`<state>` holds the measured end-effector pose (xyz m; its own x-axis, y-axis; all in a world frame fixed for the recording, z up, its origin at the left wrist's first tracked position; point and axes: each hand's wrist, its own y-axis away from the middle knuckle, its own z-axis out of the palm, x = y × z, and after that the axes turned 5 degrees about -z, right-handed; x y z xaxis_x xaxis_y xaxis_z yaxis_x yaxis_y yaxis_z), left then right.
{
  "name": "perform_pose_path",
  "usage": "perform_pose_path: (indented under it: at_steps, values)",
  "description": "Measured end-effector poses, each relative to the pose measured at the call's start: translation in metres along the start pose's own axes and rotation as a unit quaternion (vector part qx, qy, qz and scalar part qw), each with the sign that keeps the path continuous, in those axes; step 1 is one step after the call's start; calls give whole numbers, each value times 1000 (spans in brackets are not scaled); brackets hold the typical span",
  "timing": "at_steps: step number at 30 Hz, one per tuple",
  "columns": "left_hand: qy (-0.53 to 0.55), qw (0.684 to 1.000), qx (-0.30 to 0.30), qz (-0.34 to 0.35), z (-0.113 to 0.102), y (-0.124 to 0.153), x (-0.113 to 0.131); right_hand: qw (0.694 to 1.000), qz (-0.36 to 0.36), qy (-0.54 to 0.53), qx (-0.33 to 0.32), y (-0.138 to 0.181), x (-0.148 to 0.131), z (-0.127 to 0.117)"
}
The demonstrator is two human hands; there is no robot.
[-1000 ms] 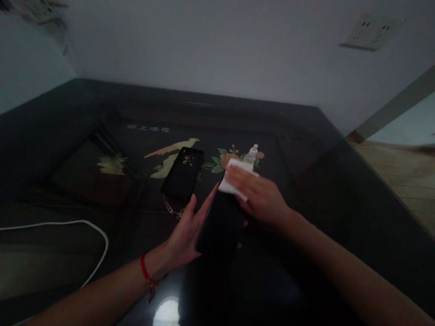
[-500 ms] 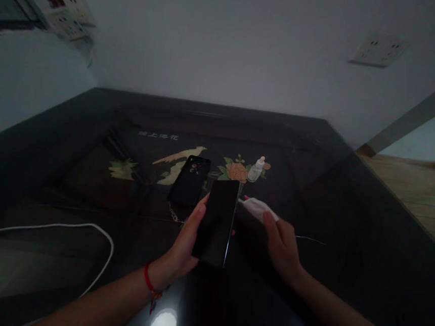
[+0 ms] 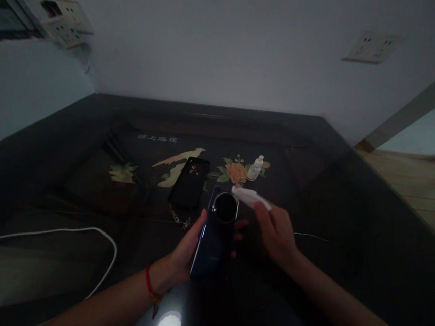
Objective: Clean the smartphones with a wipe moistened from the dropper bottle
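Note:
A dark blue smartphone (image 3: 214, 249) is gripped in my left hand (image 3: 186, 249), its back with a large round camera ring facing me. The thumb lies along the phone's left edge, and fingertips show at its right edge. My right hand (image 3: 277, 233) pinches a white tissue (image 3: 250, 196), whose tip is at the phone's upper right corner. Behind the phone, a black phone case (image 3: 190, 183) with a chain strap (image 3: 179, 220) lies on the table. A small clear bottle with a white dropper cap (image 3: 255, 169) stands at the back right.
The glossy dark table (image 3: 130, 120) carries printed flowers and a bird. A white cable (image 3: 59, 230) curves across its left side. Wall sockets (image 3: 371, 47) are on the wall behind, with more sockets (image 3: 68, 23) at the left corner.
The phone has been turned over in my left hand, from its dark screen to its back. The tissue in my right hand has moved slightly up and left to the phone's top corner.

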<state>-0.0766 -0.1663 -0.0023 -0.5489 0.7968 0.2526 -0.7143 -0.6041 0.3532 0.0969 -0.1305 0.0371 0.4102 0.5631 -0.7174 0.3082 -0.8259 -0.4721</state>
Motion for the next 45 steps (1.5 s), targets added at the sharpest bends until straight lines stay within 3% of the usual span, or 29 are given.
perform_pose_path:
  at_steps: [2, 4, 8, 12, 15, 19, 23, 28, 34, 38, 42, 45]
  values:
    - [32, 999, -1, 17, 4, 0, 2, 996, 55, 38, 66, -6, 11, -7]
    - [55, 998, 6, 25, 7, 0, 2, 995, 45, 73, 60, -10, 19, -7]
    - [53, 998, 3, 26, 6, -1, 1, 986, -82, 140, -30, -14, 19, 13]
    - [28, 995, 58, 74, 5, 0, 0, 941, -222, 247, -56, -16, 7, 35]
    - [36, 990, 103, 93, 8, 1, 0, 906, -302, 286, -76, -20, 4, 37]
    - [25, 995, 39, 83, 11, 1, 1, 910, -260, 318, -50, -23, 8, 30]
    - [41, 992, 68, 100, 8, 0, 2, 892, -317, 304, -104, -19, 11, 30]
    - [26, 994, 36, 97, 3, -1, 2, 899, -292, 314, -91, -17, 10, 34]
    - [37, 992, 45, 108, -1, -1, 5, 868, -368, 278, -187, 13, -4, 33]
    - [36, 993, 43, 106, 0, -3, 5, 859, -372, 272, -222, 33, 10, 8]
    - [42, 995, -9, 89, 4, -1, 5, 895, -321, 267, -158, 30, 35, -26]
    - [31, 995, -71, 66, 6, 1, 5, 939, -251, 225, -72, 12, 35, -31]
